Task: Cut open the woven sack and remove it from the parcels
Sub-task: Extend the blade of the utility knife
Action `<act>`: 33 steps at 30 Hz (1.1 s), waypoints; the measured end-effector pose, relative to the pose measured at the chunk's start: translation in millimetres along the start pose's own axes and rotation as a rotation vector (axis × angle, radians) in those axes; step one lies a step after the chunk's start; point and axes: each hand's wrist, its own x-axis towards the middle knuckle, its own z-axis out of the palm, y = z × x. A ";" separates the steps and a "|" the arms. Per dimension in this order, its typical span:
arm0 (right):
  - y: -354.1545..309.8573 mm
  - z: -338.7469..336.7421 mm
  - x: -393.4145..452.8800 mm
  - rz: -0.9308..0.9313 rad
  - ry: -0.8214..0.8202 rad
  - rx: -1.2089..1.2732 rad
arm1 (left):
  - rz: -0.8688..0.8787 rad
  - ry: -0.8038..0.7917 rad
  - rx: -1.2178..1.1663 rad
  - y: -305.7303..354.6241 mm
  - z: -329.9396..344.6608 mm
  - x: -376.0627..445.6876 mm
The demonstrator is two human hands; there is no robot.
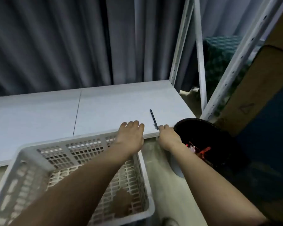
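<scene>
A grey curtain [55,43] hangs across the back, and the white desk [39,111] runs along below it. At the right stands a white rack [201,54] with a brown box [260,82] leaning by it. A grey slotted crate [31,168] sits against the desk's near edge, under my left forearm. A black bin [203,137] with something red inside stands just beside the desk's right corner. My left hand [131,136] lies flat on the desk edge, fingers straight and close together. My right hand [167,136] is at the same edge, its fingers curled and pinching the end of a thin dark cutter [153,119] that lies along the desk top, pointing away from me. No sack or parcels are in view.
</scene>
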 end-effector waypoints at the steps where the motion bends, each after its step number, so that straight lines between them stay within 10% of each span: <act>1: -0.7 6.5 6.4 0.003 -0.013 0.004 | -0.014 -0.003 0.005 -1.1 7.1 5.7; 20: 29.3 95.5 123.7 0.034 -0.037 0.073 | 0.003 0.068 -0.106 -20.5 87.7 48.9; 33: -2.0 41.4 61.1 0.191 0.133 0.806 | -0.030 -0.071 -0.199 -19.1 28.1 9.6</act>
